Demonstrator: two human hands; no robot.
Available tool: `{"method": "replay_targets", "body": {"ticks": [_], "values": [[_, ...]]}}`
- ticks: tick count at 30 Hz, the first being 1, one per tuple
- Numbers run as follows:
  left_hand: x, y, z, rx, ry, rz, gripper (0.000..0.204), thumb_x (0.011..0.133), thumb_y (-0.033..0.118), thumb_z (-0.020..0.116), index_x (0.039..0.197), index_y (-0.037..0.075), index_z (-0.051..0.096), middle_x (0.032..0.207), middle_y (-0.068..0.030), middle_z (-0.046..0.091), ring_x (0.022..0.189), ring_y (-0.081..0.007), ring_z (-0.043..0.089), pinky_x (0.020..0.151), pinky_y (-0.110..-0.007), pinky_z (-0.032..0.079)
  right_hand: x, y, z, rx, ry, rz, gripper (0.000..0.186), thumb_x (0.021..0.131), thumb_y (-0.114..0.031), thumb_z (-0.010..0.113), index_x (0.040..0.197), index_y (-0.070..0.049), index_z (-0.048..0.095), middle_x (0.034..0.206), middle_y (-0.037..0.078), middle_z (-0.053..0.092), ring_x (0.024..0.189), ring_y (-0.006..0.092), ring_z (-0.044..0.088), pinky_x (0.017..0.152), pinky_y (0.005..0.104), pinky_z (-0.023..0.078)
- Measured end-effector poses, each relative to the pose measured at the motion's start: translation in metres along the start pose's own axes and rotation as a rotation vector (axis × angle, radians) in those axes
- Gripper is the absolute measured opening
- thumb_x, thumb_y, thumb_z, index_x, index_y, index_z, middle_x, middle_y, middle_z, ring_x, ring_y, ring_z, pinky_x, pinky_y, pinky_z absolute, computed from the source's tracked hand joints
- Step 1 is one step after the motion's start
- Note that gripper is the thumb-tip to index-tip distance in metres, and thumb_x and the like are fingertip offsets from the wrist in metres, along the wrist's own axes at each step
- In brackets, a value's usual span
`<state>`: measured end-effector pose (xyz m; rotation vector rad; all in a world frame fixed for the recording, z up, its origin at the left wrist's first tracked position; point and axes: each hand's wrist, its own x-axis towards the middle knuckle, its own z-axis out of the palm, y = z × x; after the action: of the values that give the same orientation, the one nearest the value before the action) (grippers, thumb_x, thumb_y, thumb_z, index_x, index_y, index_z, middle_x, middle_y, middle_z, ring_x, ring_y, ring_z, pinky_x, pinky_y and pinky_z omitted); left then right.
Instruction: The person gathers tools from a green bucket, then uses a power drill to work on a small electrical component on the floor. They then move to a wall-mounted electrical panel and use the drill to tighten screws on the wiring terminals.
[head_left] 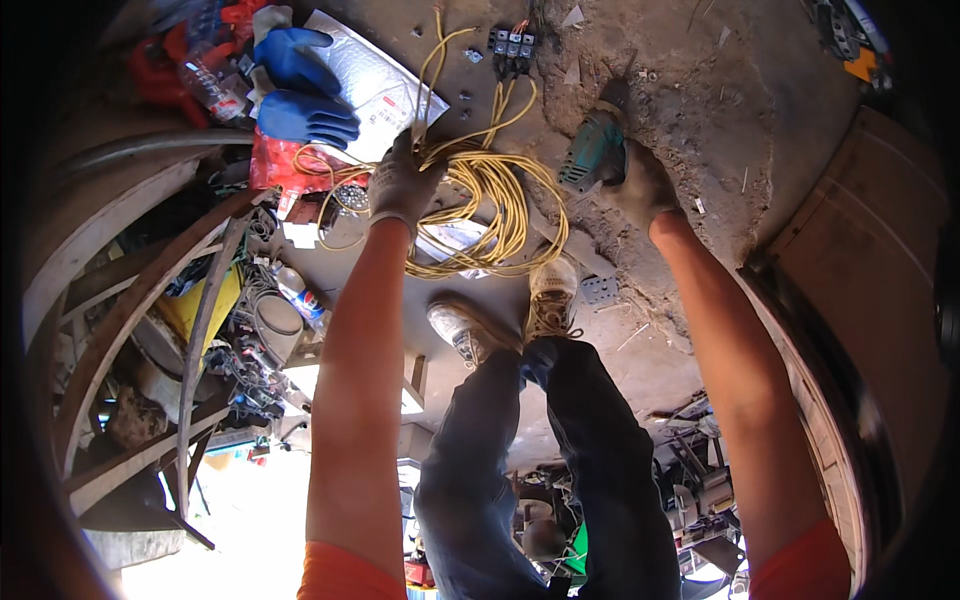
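My gloved left hand (405, 182) is closed on yellow cable at the upper left of a loose coil (500, 215) lying on the floor. My gloved right hand (635, 185) grips a teal and black power tool (590, 145) to the right of the coil. Above the coil, a black block (511, 45) with screw terminals has orange and yellow wires attached. A silvery white padded envelope (395, 100) lies behind my left hand, with blue gloves (305, 120) on its left part and red plastic bags nearby.
Wooden boards (150, 300) and piled clutter line the left side. A dark panel (850, 240) stands along the right. My shoes (550, 295) are just below the coil. Small debris lies on the concrete floor (730, 120).
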<state>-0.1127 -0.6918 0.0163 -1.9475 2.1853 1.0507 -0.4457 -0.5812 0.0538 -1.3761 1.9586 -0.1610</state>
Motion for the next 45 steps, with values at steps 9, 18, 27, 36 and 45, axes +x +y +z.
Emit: {"method": "replay_targets", "body": {"ticks": [9, 18, 27, 36, 45], "values": [[-0.023, 0.001, -0.021, -0.404, 0.116, -0.094, 0.038, 0.088, 0.042, 0.064, 0.103, 0.008, 0.069, 0.088, -0.0167, 0.07, 0.081, -0.03, 0.067, 0.076, -0.039, 0.051, -0.029, -0.001, 0.004, -0.012, 0.035, 0.114, 0.047, 0.067, -0.02, 0.075, 0.106, 0.0, 0.056, 0.101, 0.022, 0.065, 0.096, 0.0388, 0.063, 0.084, 0.0444, 0.051], [-0.2, 0.0, -0.137, -1.175, 0.006, -0.256, 0.031, 0.095, 0.02, 0.063, 0.121, 0.004, 0.063, 0.085, 0.0054, 0.064, 0.064, 0.0008, 0.049, 0.055, -0.016, 0.037, -0.101, -0.041, -0.034, 0.4, 0.047, 0.185, 0.038, 0.064, -0.013, 0.077, 0.098, -0.003, 0.062, 0.09, 0.013, 0.068, 0.085, 0.0263, 0.066, 0.077, 0.0369, 0.052], [-0.209, -0.014, -0.157, -0.597, -0.053, -0.458, 0.029, 0.094, 0.035, 0.061, 0.09, 0.006, 0.068, 0.067, 0.0002, 0.059, 0.056, -0.0065, 0.05, 0.052, -0.025, 0.042, -0.107, -0.049, -0.075, -0.034, 0.082, 0.046, 0.045, 0.062, -0.018, 0.078, 0.099, -0.003, 0.059, 0.093, 0.021, 0.066, 0.09, 0.0383, 0.064, 0.077, 0.0442, 0.052], [-0.136, -0.045, -0.113, -0.386, -0.207, -0.423, 0.034, 0.091, 0.036, 0.061, 0.103, 0.005, 0.069, 0.071, -0.0079, 0.063, 0.061, -0.0147, 0.059, 0.06, -0.033, 0.048, 0.001, -0.057, -0.112, -0.286, -0.058, -0.012, 0.056, 0.066, -0.025, 0.077, 0.11, 0.001, 0.054, 0.106, 0.025, 0.062, 0.103, 0.0409, 0.06, 0.09, 0.0452, 0.049], [-0.018, 0.038, -0.118, 0.549, -0.324, 0.057, 0.066, 0.075, 0.039, 0.074, 0.127, 0.005, 0.049, 0.131, -0.0206, 0.049, 0.116, -0.0376, 0.053, 0.089, -0.046, 0.049, 0.086, 0.059, -0.077, -0.259, -0.057, -0.238, 0.08, 0.066, -0.02, 0.081, 0.134, -0.003, 0.043, 0.128, 0.024, 0.051, 0.122, 0.0398, 0.047, 0.105, 0.0441, 0.039]]}}
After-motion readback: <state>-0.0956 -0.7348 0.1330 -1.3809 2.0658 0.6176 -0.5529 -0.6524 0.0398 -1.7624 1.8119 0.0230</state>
